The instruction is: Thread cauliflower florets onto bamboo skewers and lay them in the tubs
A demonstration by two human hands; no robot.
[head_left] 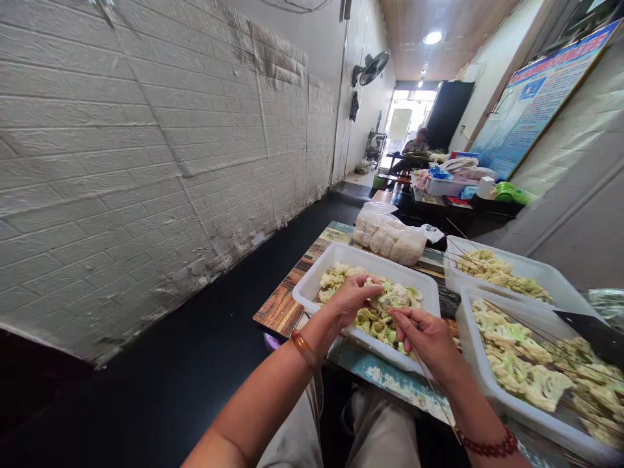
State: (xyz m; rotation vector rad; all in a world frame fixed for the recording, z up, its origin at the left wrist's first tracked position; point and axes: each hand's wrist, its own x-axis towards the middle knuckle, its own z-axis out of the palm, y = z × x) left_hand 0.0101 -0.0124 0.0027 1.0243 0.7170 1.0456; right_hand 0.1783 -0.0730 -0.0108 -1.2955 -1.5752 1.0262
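My left hand (351, 298) reaches into a white tray (312, 281) of loose cauliflower florets (377, 313), its fingers pinched on a floret at the pile's top. My right hand (429, 339) is closed around a thin bamboo skewer (435, 392) that runs down toward my wrist, its upper end at the florets. Both hands sit over the near edge of this tray. An amber bangle is on my left wrist and a red bead bracelet on my right.
Two more white trays (475, 354) (556, 276) at the right hold skewered cauliflower. A plastic bag of pale pieces (390, 235) lies behind the first tray. White brick wall at left, dark floor aisle beside the table. A person sits far back at another cluttered table (458, 195).
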